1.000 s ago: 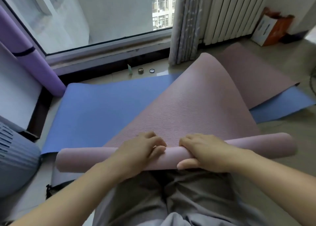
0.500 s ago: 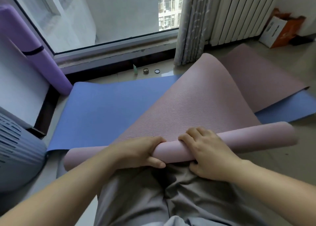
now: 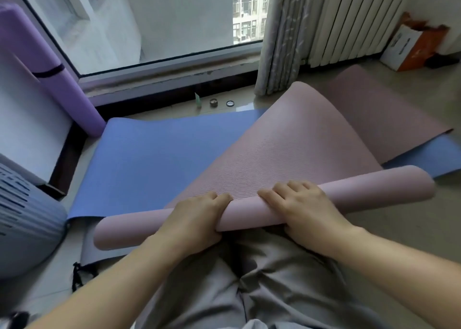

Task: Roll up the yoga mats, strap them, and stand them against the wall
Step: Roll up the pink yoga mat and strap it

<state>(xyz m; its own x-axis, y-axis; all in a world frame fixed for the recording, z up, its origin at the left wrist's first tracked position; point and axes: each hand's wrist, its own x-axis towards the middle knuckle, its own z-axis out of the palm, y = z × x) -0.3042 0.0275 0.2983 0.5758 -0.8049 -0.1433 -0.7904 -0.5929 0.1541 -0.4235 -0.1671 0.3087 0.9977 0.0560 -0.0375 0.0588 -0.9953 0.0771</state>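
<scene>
A pink yoga mat (image 3: 299, 139) is partly rolled, its roll lying across my lap and its loose part arching up and away toward the radiator. My left hand (image 3: 197, 219) grips the roll just left of its middle. My right hand (image 3: 301, 206) is wrapped over the roll just right of its middle. Under the pink mat a blue yoga mat (image 3: 149, 159) lies flat on the floor. A purple mat (image 3: 57, 74), rolled and bound with a black strap, leans against the wall at the left by the window.
A black strap (image 3: 78, 274) lies on the floor at the lower left. A ribbed grey object (image 3: 22, 219) stands at the left edge. Small items (image 3: 214, 102) sit below the window sill. A curtain (image 3: 279, 37), a radiator (image 3: 354, 19) and an orange-and-white box (image 3: 409, 49) are at the back right.
The pink roll has turned forward and grown a little thicker. Both hands have shifted their grip over it, and the view has moved slightly.
</scene>
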